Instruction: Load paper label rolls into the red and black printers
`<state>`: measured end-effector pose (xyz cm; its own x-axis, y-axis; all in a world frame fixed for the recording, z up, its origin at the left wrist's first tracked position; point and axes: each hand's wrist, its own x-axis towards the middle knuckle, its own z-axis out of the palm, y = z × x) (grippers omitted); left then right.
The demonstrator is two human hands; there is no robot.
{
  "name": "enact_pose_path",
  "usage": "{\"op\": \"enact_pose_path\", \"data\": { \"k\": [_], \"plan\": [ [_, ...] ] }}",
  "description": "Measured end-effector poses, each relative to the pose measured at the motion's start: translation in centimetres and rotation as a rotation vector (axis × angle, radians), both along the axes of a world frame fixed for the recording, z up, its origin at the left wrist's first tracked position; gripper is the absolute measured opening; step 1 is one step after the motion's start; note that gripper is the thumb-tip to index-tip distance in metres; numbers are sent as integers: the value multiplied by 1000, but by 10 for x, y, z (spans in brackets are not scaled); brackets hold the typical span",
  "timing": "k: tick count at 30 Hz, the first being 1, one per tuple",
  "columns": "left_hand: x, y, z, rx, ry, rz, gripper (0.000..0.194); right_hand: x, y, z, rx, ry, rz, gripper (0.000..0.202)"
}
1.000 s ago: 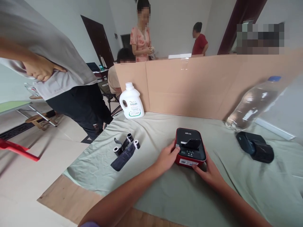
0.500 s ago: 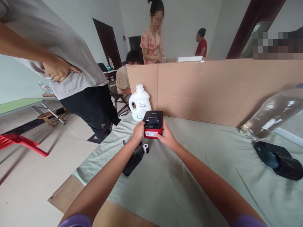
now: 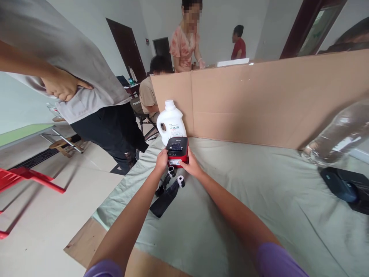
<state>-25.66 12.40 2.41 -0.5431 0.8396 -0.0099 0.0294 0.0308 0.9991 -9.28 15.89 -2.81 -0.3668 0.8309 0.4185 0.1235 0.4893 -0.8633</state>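
Note:
A small red and black box-shaped device, looking like a label printer [image 3: 177, 151], sits between my hands in front of the white detergent bottle [image 3: 172, 122]. My left hand [image 3: 162, 159] grips its left side. My right hand [image 3: 192, 163] holds its right side, thumb at the front lower edge. Whether its base touches the cloth, I cannot tell. Just below it are a small white-ended roll [image 3: 181, 181], a second roll [image 3: 171, 171] and a dark flat strip-like thing [image 3: 165, 201], lying on the grey-green cloth [image 3: 230, 192].
A tall cardboard panel [image 3: 245, 104] borders the back. At right lie a plastic-wrapped bundle [image 3: 337, 138] and a black object [image 3: 346, 188]. A person in a grey shirt [image 3: 83, 50] stands close on the left. Other people are behind the panel.
My hands have moved the printer left, so that it now covers the bottle's lower part. The second roll has come into sight below it. The camera view has shifted slightly.

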Motion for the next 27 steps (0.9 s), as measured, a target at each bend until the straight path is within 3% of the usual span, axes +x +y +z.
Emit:
{"op": "enact_pose_path", "data": {
  "k": [3, 6, 8, 10, 12, 13, 15, 17, 19, 21, 24, 27],
  "plan": [
    [1, -1, 5, -54, -10, 6, 24, 20, -12, -6, -88, -2, 3, 93],
    [-2, -10, 20, -76, 0, 38, 25, 77, -35, -6, -145, -12, -24, 73],
    [0, -24, 35, 2, 56, 117, 28, 138, -54, -2, -164, -30, -97, 56],
    [14, -45, 48, 183, 187, 232, 31, 212, -77, 3, -127, -107, -201, 38],
    [42, -69, 55, 359, 349, 286, 30, 292, -101, 5, -74, -214, -394, 31],
    [62, -81, 55, 387, 413, 247, 27, 332, -114, 4, -62, -284, -500, 32],
    [111, -104, 47, 343, 499, -35, 21, 404, -138, 1, -76, -426, -710, 31],
    [164, -123, 30, 256, 600, -488, 22, 462, -160, -3, -78, -561, -879, 31],
    [212, -139, 10, 216, 724, -885, 28, 503, -175, -4, -87, -664, -1042, 42],
    [248, -153, -8, 200, 858, -1157, 43, 527, -181, -1, -121, -717, -1197, 63],
    [274, -166, -25, 152, 1041, -1344, 58, 541, -170, 11, -252, -729, -1298, 88],
    [275, -171, -32, 143, 1169, -1351, 59, 539, -148, 30, -377, -704, -1257, 98]
  ]
}}
